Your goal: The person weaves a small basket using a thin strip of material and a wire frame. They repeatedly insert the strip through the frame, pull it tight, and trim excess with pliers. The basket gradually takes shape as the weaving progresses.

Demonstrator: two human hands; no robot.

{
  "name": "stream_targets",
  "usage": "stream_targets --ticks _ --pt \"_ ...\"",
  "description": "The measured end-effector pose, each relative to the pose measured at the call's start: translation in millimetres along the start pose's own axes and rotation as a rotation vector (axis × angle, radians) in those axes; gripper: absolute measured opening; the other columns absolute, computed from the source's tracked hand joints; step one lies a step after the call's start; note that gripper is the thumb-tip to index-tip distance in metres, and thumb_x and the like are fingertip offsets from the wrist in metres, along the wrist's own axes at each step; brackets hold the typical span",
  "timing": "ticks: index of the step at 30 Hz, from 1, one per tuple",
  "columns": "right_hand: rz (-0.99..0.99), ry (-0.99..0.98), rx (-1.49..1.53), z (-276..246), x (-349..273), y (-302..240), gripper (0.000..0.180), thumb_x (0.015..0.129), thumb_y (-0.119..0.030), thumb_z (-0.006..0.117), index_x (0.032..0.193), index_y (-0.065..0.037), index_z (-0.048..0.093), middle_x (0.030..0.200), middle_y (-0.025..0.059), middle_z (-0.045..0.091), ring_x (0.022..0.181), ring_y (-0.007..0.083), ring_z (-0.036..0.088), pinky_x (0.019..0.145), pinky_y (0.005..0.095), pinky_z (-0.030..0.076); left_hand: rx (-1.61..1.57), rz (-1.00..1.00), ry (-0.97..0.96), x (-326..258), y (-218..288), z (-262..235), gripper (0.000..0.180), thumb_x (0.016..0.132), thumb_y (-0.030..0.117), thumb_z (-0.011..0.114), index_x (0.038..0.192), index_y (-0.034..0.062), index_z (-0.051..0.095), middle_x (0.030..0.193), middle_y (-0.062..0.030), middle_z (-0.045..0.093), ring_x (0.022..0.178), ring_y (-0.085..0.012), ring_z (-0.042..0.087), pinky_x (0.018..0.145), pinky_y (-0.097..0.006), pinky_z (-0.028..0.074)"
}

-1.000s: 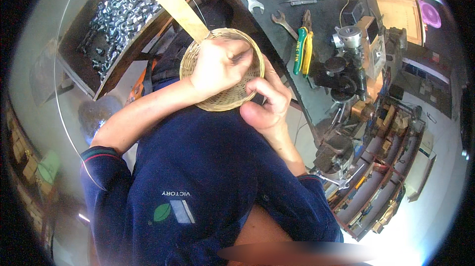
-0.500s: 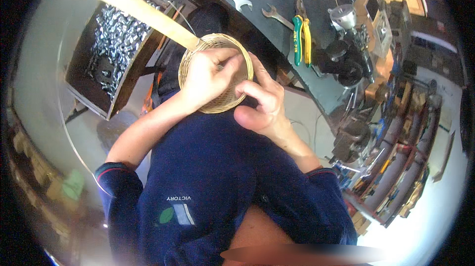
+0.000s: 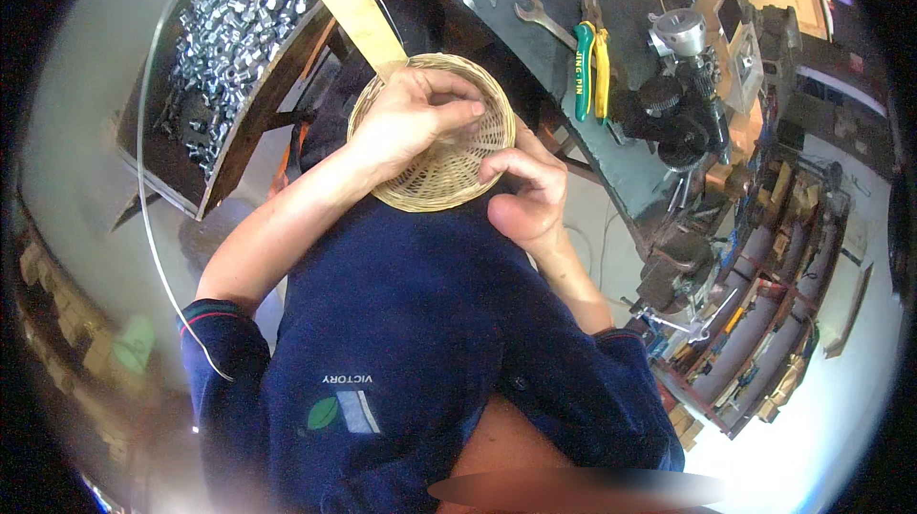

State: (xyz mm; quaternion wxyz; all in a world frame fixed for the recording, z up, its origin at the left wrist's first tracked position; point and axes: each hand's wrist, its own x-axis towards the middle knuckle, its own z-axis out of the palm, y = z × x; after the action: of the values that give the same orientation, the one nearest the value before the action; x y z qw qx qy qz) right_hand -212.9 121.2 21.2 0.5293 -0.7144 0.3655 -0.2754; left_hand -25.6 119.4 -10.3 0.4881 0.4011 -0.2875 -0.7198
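Observation:
A shallow round woven basket (image 3: 449, 175) is held above my lap, its mouth facing up. My left hand (image 3: 411, 117) reaches over the left rim into the mouth, thumb and forefinger closed together; whatever they pinch cannot be made out. On the right side, my right hand (image 3: 530, 184) grips the basket's rim, with its thumb bent inward and some fingers hidden behind the wall. A broad, flat yellow strip (image 3: 349, 8) runs from the basket's far rim beside my left hand to the top of the view.
An open box of small metal fittings (image 3: 234, 27) stands at the left. On the dark workbench (image 3: 535, 55) lie green-and-yellow pliers (image 3: 592, 65) and wrenches (image 3: 549, 22). A thin pale strand (image 3: 143, 151) curves down past my left arm. Metal shelving (image 3: 755, 304) is at the right.
The basket and both hands have shifted slightly right in the view, and more of the basket's inside shows. My left fingers have moved off the inner wall; the flat strip stands steeper.

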Motion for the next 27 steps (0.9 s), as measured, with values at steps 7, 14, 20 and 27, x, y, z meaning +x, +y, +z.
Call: stream_targets --ticks 7,14,20,27 --pt "-0.031 -0.032 -0.033 2 5 1 0.036 0.069 -0.038 0.067 0.075 -0.004 0.061 0.132 0.0243 0.047 0.118 0.0344 0.051 0.095 0.0354 0.041 0.070 0.063 0.123 -3 -1 5 0.013 0.079 0.003 0.066 0.088 -0.0054 0.068 0.074 -0.0061 0.065 0.065 -0.0091 0.058 0.059 -0.022 0.047" --pt "0.021 -0.024 -0.007 4 6 -3 0.036 0.070 -0.038 0.069 0.075 -0.004 0.061 0.135 0.0245 0.044 0.121 0.0357 0.048 0.097 0.0362 0.038 0.158 0.105 0.141 3 -14 3 0.014 0.078 0.003 0.065 0.089 -0.0048 0.069 0.071 -0.0064 0.066 0.063 -0.0082 0.057 0.056 -0.023 0.047" --pt "-0.018 -0.023 -0.169 5 7 -7 0.028 0.067 -0.031 0.070 0.074 -0.005 0.059 0.136 0.0254 0.042 0.122 0.0369 0.048 0.096 0.0358 0.040 0.275 0.139 0.161 5 -12 6 0.013 0.078 0.002 0.064 0.088 -0.0043 0.069 0.073 -0.0059 0.067 0.066 -0.0090 0.059 0.060 -0.024 0.048" --pt "-0.058 -0.012 -0.140 4 8 -2 0.019 0.063 -0.020 0.067 0.073 -0.005 0.060 0.137 0.0253 0.042 0.121 0.0360 0.049 0.096 0.0351 0.041 0.195 0.197 0.158 4 -15 7 0.011 0.080 0.001 0.064 0.088 -0.0041 0.069 0.076 -0.0056 0.068 0.068 -0.0087 0.060 0.063 -0.023 0.048"
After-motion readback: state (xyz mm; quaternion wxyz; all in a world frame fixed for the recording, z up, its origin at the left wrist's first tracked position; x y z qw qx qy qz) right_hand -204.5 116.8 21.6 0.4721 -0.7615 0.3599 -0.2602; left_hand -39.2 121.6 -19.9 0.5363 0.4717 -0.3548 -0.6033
